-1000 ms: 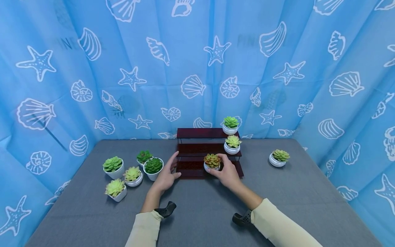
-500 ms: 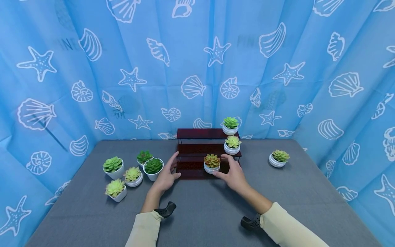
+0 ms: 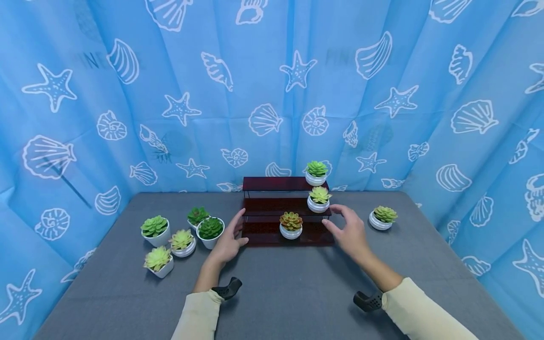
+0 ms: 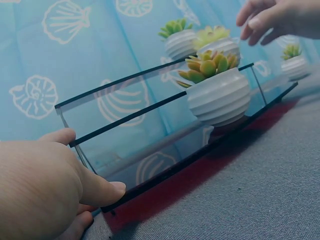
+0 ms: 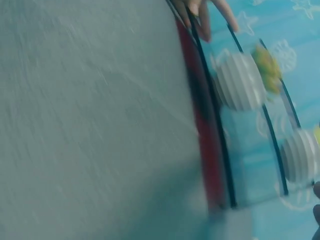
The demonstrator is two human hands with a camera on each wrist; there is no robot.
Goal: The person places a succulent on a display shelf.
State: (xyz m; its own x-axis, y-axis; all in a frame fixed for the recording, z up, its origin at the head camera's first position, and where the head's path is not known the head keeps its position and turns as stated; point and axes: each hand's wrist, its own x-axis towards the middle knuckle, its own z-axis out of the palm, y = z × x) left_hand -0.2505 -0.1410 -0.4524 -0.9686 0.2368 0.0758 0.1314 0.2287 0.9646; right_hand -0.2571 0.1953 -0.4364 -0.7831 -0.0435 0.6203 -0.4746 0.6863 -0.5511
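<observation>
A three-tier dark red see-through display riser point(image 3: 267, 206) stands at the back of the table. My left hand point(image 3: 229, 241) holds its left end, thumb on the lowest tier's front edge and a fingertip at the middle tier's corner in the left wrist view. A potted succulent point(image 3: 291, 225) with orange-green leaves and a ribbed white pot sits upright midway along the lowest tier. My right hand point(image 3: 350, 231) holds nothing, its fingers loosely bent beside the riser's right end. Light-green succulents occupy the right ends of the middle tier point(image 3: 318, 199) and top tier point(image 3: 316, 173).
Several potted succulents point(image 3: 182, 242) cluster on the grey table point(image 3: 276, 293) left of my left hand. Another potted succulent point(image 3: 383, 217) stands alone to the right. A blue curtain point(image 3: 263, 94) with shell prints hangs behind the table.
My right hand has let go of the orange-green succulent and moved right, past the riser's end. The pot stays on the lowest tier. My left hand has stayed put.
</observation>
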